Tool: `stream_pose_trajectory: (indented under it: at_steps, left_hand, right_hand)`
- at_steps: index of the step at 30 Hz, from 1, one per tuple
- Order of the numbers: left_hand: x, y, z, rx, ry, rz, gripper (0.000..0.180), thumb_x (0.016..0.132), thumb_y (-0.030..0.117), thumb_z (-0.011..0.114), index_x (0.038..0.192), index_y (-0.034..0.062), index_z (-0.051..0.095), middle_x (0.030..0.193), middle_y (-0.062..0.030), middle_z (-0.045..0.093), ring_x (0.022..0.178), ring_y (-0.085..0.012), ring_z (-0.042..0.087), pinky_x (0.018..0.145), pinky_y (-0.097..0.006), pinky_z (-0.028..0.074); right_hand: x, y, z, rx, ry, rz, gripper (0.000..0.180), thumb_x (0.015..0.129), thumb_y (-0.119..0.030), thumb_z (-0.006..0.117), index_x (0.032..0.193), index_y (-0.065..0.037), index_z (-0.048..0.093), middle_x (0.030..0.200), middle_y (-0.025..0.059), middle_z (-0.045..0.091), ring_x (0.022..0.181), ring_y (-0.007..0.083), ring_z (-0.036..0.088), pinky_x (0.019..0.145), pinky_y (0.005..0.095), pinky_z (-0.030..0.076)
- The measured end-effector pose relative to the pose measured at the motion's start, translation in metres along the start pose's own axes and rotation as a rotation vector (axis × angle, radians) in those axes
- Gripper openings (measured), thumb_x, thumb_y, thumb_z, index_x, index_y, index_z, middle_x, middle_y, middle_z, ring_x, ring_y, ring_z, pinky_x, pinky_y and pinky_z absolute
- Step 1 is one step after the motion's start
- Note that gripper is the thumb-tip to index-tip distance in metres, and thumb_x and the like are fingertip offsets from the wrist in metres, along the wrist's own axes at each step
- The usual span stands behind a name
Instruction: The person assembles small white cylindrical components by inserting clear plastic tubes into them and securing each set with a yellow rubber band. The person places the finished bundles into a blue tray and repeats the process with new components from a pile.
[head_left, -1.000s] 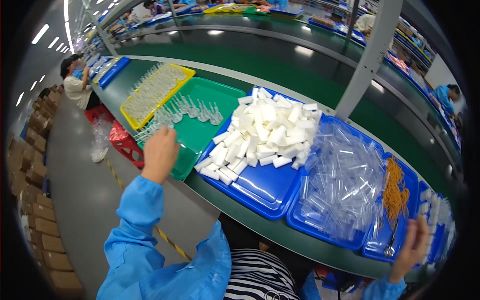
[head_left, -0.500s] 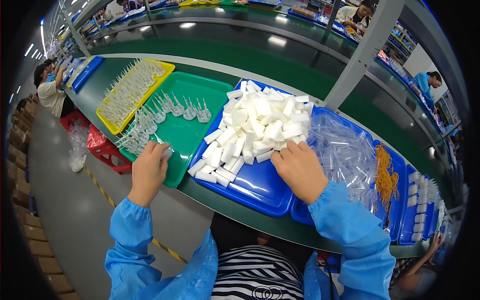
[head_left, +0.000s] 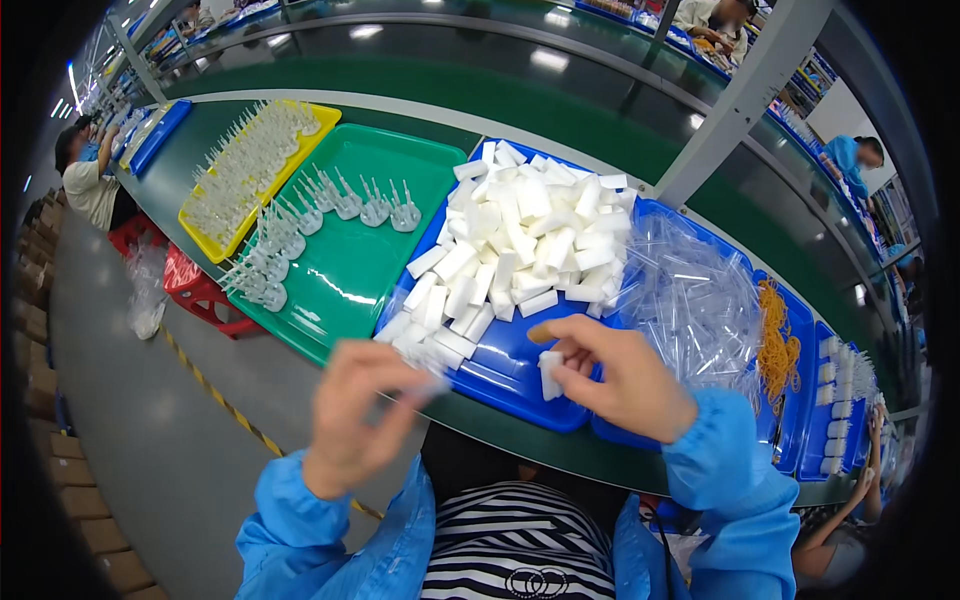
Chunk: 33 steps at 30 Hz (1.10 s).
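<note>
Big blue tray (head_left: 520,375) piled with white foam blocks (head_left: 520,235) sits right in front, green tray (head_left: 350,270) beside it. Right hand (head_left: 625,385) pinches one white block (head_left: 550,373) over the tray's near edge. Left hand (head_left: 355,420) is curled, fingers pinching a blurry clear piece (head_left: 432,378).

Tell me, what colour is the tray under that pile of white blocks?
Blue tray, seen clearly in the head view.
</note>
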<state>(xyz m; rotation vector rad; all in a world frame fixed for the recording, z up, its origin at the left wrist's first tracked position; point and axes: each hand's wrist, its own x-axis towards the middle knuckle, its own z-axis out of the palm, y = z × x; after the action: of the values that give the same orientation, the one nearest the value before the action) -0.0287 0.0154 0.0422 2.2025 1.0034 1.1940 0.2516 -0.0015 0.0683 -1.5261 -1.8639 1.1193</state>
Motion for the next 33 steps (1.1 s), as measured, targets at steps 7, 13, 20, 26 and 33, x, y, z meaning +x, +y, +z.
stream_pose_trajectory:
  at_steps: [7,13,20,26,33]
  left_hand:
    - [-0.025,0.037,0.056,-0.540,-0.290,-0.115,0.031,0.077,-0.006,0.078,0.105,0.0069,0.075,0.103,-0.0078,0.060,0.090,-0.0201,0.061,0.076,-0.029,0.051]
    - [-0.026,0.046,0.069,-0.515,-0.356,-0.084,0.029,0.078,-0.007,0.077,0.103,0.0063,0.072,0.103,-0.0100,0.060,0.090,-0.0188,0.062,0.076,-0.029,0.052]
    - [-0.027,0.051,0.075,-0.489,-0.377,-0.098,0.027,0.078,-0.008,0.077,0.101,0.0053,0.070,0.103,-0.0116,0.060,0.090,-0.0188,0.064,0.078,-0.029,0.052]
    - [-0.028,0.051,0.079,-0.456,-0.345,-0.095,0.029,0.079,-0.006,0.076,0.104,0.0075,0.073,0.104,-0.0081,0.061,0.091,-0.0203,0.063,0.074,-0.030,0.052]
    - [-0.036,0.050,0.088,-0.356,-0.115,0.016,0.035,0.074,-0.009,0.077,0.102,0.0080,0.067,0.102,-0.0112,0.066,0.087,-0.0254,0.067,0.071,-0.032,0.054]
  right_hand:
    - [-0.032,-0.001,0.003,0.765,0.433,0.181,0.026,0.097,-0.007,0.062,0.120,0.004,0.063,0.104,0.0126,0.072,0.091,0.0139,0.069,0.076,0.0260,0.056]
    - [-0.056,0.017,-0.008,0.686,0.410,0.152,0.027,0.098,-0.008,0.062,0.121,0.005,0.063,0.104,0.0129,0.072,0.090,0.0146,0.069,0.075,0.0269,0.057]
    - [-0.064,0.025,-0.006,0.767,0.413,0.125,0.026,0.098,-0.008,0.062,0.121,0.005,0.064,0.103,0.0137,0.072,0.090,0.0150,0.069,0.076,0.0269,0.058]
    - [-0.071,0.027,0.002,0.757,0.264,0.139,0.026,0.097,-0.006,0.064,0.121,0.005,0.064,0.107,0.0130,0.071,0.092,0.0138,0.069,0.077,0.0260,0.058]
    - [-0.087,0.014,0.024,0.448,0.285,-0.031,0.034,0.093,-0.001,0.065,0.127,0.002,0.059,0.103,0.0117,0.073,0.091,0.0148,0.071,0.078,0.0284,0.058]
